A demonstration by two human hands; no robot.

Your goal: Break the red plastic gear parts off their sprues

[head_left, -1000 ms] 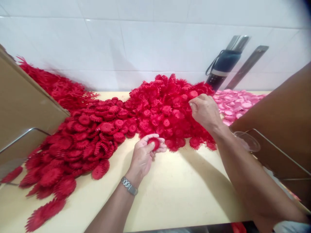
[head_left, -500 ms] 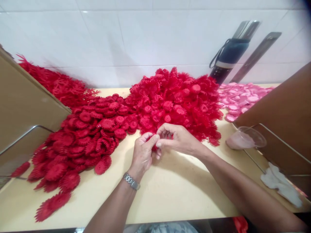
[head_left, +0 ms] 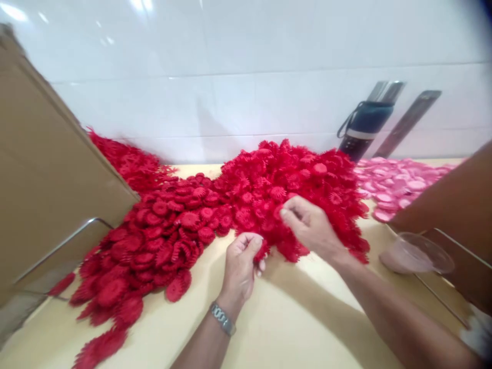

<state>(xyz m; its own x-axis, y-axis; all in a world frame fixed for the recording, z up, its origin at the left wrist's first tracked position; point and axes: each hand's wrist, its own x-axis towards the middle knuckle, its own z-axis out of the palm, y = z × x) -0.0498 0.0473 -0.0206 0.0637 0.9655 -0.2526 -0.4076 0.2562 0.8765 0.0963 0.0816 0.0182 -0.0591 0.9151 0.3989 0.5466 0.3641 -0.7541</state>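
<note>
My left hand (head_left: 240,264), with a metal watch on its wrist, pinches a small red fabric flower piece (head_left: 262,250) between thumb and fingers. The piece has a fringed edge and is partly covered by the fingers. Up and to the right, my right hand (head_left: 309,225) is at the front of a large heap of fringed red flower pieces (head_left: 292,174). Its thumb and forefinger are drawn together; red pieces lie right behind the fingertips, so whatever they grip blends in. Left of the hands spreads a pile of flatter, layered red flower discs (head_left: 154,236).
Cardboard boxes stand at left (head_left: 65,138) and right (head_left: 453,215), near bent metal wires. Spiky red pieces (head_left: 130,164) lie at the back left, pink discs (head_left: 407,179) at the back right. A dark blue flask (head_left: 365,125), a metal ruler (head_left: 407,123) and a clear plastic cup (head_left: 415,253) are there too.
My hands have come apart: the right one has moved away to the red heap, while the left keeps a red piece. The view has tilted up and shifted left.
</note>
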